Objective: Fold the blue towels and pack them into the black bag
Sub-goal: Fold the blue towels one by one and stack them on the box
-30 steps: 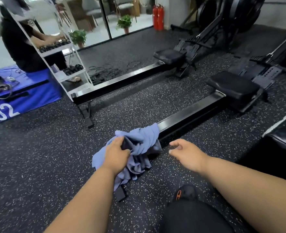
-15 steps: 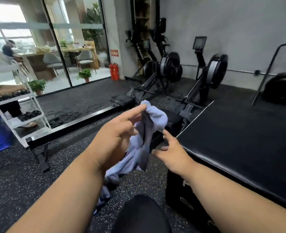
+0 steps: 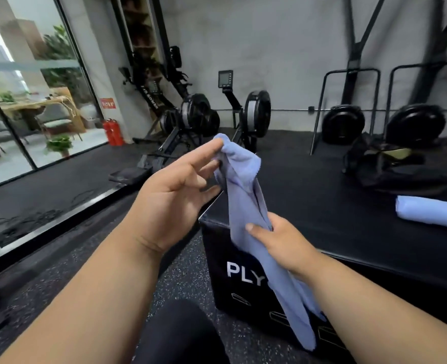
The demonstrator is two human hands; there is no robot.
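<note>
Left hand (image 3: 175, 190) up at chest height, pinching the top corner of a blue towel (image 3: 246, 206) between fingertips, the other fingers loosely spread; right hand (image 3: 277, 240) lower down, thumb and fingers closed round the middle of the same towel; towel hanging in a crumpled rope from the upper pinch, through the lower grip, down past the front face of a black box (image 3: 243, 274), tail loose near the floor (image 3: 185, 279); no fold made in it as yet. Second towel (image 3: 430, 211) already rolled or folded, lying on the box top well to the right; black bag (image 3: 390, 164) slumped further back on the same surface, mouth apparently open, contents not clear. Step in hand, by the look of it: opening out the picked-up towel, before any folding. Next move likely calls for finding two corners of one edge, sliding the right hand along that edge until the cloth hangs flat, then spreading it on the box top, between the near edge and the folded one; risk of a twisted edge if the right hand slides while gripping a bunch rather than a hem. Packing not yet begun for this piece; bag within reach only by leaning right.
</note>
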